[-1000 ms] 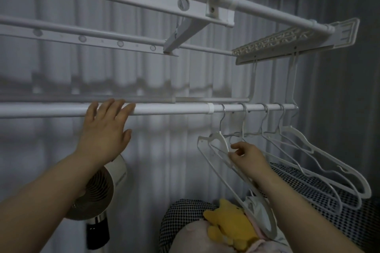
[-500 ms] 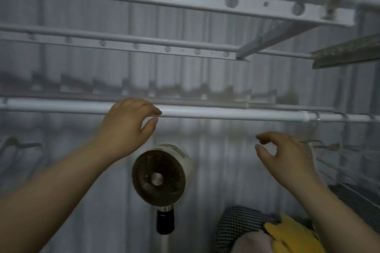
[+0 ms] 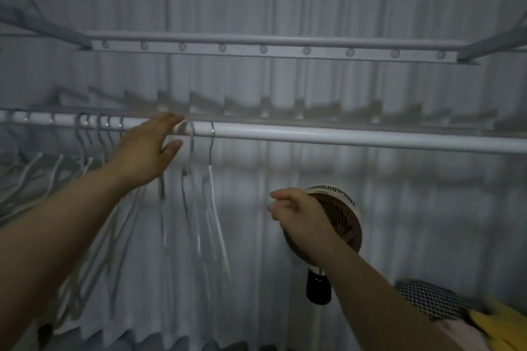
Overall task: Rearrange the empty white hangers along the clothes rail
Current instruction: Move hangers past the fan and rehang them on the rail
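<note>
Head view: our left hand (image 3: 145, 151) lays straight fingers (image 3: 168, 120) by the horizontal white tubular clothes rail (image 3: 342, 137); slim white hangers (image 3: 217, 208) dangle downward; right hand (image 3: 299, 216) curled, empty.

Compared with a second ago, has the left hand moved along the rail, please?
Yes: the left hand went leftward along the clothes rail, from above the fan to well left of it.
</note>
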`<control>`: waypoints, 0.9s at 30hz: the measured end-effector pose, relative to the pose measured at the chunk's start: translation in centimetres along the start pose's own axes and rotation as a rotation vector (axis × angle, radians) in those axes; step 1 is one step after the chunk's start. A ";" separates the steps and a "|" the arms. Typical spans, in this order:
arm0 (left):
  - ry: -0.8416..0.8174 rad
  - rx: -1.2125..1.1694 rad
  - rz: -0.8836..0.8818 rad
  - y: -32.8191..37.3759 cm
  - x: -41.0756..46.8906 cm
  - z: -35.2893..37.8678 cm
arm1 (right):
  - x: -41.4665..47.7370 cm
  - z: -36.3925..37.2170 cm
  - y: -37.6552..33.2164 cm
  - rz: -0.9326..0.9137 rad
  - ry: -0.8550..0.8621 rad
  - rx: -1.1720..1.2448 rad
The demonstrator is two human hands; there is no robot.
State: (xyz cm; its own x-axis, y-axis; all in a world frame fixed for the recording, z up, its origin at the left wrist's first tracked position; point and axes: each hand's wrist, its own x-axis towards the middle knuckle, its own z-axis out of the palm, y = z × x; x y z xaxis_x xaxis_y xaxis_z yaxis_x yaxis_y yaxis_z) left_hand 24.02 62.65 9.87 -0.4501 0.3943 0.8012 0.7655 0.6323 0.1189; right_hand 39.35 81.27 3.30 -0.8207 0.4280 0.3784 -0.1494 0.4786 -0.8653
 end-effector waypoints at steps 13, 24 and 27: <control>0.050 0.191 -0.067 0.3 -3.0 1.8 | 0.7 9.5 -0.8 0.105 -0.176 0.172; -0.418 0.271 -0.230 2.5 -5.3 2.6 | -0.2 3.9 1.4 0.074 -0.027 0.110; -0.395 -0.056 -0.335 4.4 -6.2 2.8 | -0.7 0.6 2.8 0.083 0.012 0.074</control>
State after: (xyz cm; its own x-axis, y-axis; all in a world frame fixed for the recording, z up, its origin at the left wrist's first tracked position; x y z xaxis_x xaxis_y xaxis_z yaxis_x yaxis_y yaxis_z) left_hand 28.93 64.85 3.79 -0.8056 0.4050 0.4324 0.5682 0.7349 0.3702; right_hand 39.21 81.84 0.37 -0.8254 0.4731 0.3081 -0.1220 0.3833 -0.9155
